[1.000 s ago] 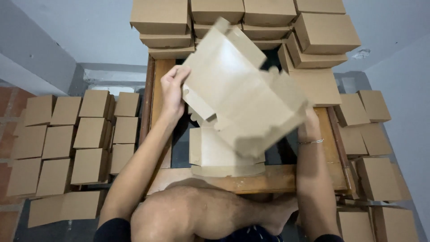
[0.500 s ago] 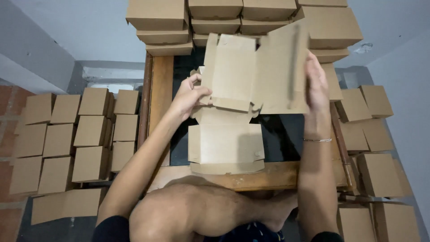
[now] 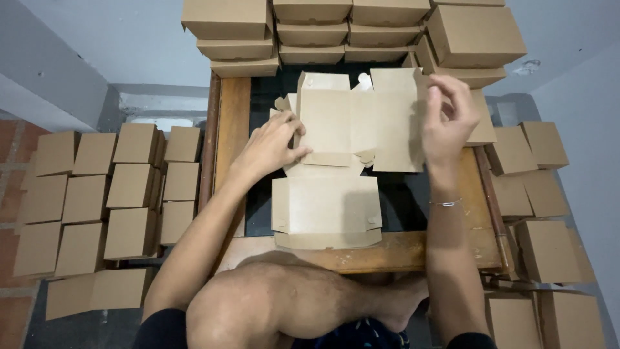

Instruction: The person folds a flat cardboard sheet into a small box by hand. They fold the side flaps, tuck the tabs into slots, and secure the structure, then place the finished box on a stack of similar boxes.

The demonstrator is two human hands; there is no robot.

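Observation:
An unfolded brown cardboard box blank (image 3: 352, 119) is held flat above the dark tabletop (image 3: 258, 200). My left hand (image 3: 271, 145) grips its left edge with fingers on the panel. My right hand (image 3: 445, 119) pinches its right panel near the top corner. Below it, a stack of flat box blanks (image 3: 326, 213) lies on the table near the wooden front edge (image 3: 400, 249).
Finished closed cardboard boxes (image 3: 349, 32) are stacked at the table's far end. More boxes cover the floor at the left (image 3: 110, 194) and at the right (image 3: 549, 239). My bare knee (image 3: 278, 304) is below the table edge.
The partly folded box that I held tilted has been opened out and lowered, and is now spread flat between both hands over the table.

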